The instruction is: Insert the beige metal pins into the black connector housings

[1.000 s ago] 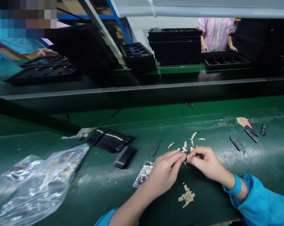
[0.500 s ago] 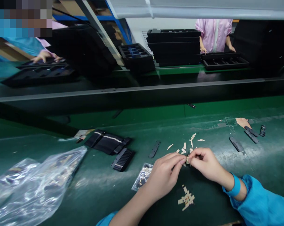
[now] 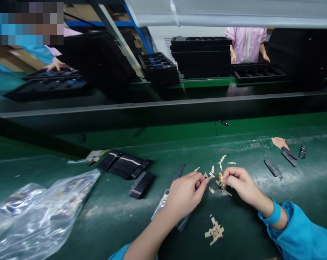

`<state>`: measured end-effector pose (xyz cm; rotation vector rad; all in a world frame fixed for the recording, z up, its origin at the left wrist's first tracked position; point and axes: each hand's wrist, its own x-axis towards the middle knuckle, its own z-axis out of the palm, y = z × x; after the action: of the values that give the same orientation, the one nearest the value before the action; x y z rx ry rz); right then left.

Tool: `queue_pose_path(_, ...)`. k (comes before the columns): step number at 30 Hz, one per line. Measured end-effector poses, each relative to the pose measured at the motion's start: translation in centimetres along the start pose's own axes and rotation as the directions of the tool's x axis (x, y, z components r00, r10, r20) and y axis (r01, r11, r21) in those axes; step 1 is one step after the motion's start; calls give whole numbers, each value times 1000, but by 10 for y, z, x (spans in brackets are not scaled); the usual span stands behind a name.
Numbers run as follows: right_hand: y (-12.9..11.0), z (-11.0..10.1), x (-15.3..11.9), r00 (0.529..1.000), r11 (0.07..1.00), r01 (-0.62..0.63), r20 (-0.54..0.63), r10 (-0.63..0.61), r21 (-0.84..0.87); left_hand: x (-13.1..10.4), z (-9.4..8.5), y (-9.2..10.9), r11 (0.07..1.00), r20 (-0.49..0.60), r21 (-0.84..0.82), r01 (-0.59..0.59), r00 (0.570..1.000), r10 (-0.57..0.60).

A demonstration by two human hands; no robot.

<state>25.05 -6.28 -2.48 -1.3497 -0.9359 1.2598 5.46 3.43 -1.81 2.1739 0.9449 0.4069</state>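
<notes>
My left hand (image 3: 189,191) is closed in a pinch above the green table. Its fingertips are beside small cream strips (image 3: 212,174), and whether one is between them is hard to see. My right hand (image 3: 240,183) pinches a small cream-and-orange piece (image 3: 220,177), with more pale strips just under its fingers. Closer to me lies a small pile of cream strips (image 3: 214,231). Under my left wrist a small clear bag (image 3: 161,203) is partly covered. Behind that hand rests a flat black part (image 3: 179,171).
Black parts, one set stacked in a row (image 3: 142,185), lie to the left beside a dark folded pouch (image 3: 124,164). A large clear plastic bag (image 3: 52,213) spreads at far left. Several black pieces (image 3: 271,167) lie on the right. Co-workers handle black trays (image 3: 259,74) beyond the crossbar (image 3: 163,106).
My hands have drawn apart; a moment ago their fingertips met over the strips. The left has shifted left, covering more of the small bag. A cream-and-orange piece now shows at my right fingertips.
</notes>
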Motion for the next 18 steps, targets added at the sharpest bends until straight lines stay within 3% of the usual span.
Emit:
queue_pose_path(5, -6, 2, -2, 996, 999, 2, 84, 1, -37, -2, 7, 17, 956, 178, -285, 70, 984, -19)
queue_pose_path(8, -8, 4, -4, 993, 997, 13, 120, -4, -75, -2, 8, 18, 904, 222, -407, 128, 974, -37)
queue_pose_path(15, -5, 5, -4, 989, 989, 40, 145, -20, -139, 0, 7, 14, 865, 190, -482, 138, 980, -51)
queue_pose_path(18, -4, 6, -5, 997, 971, 72, 25, -68, -228, -1, 9, 14, 889, 95, -449, 84, 994, -46)
